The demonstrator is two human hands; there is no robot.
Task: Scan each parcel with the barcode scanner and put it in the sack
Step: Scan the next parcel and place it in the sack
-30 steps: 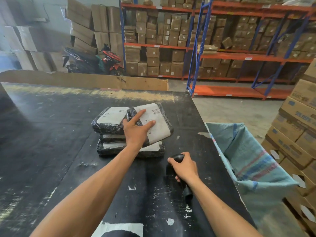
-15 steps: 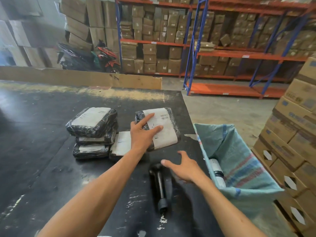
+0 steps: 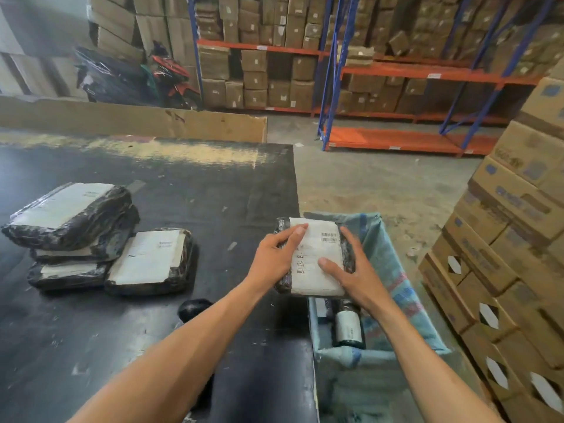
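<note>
Head view: parcel (image 3: 316,257) between both hands, over sack (image 3: 384,270).

Black table (image 3: 189,190) bears stacked parcels (image 3: 91,236) and scanner (image 3: 193,309)

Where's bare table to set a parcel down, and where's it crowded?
Free: the black table between the parcel stack and its right edge, plus the far strip before the cardboard sheet. Crowded: the left side around the stack and the flat parcel; the sack edge, where both hands hold a parcel; the scanner nearby.
</note>
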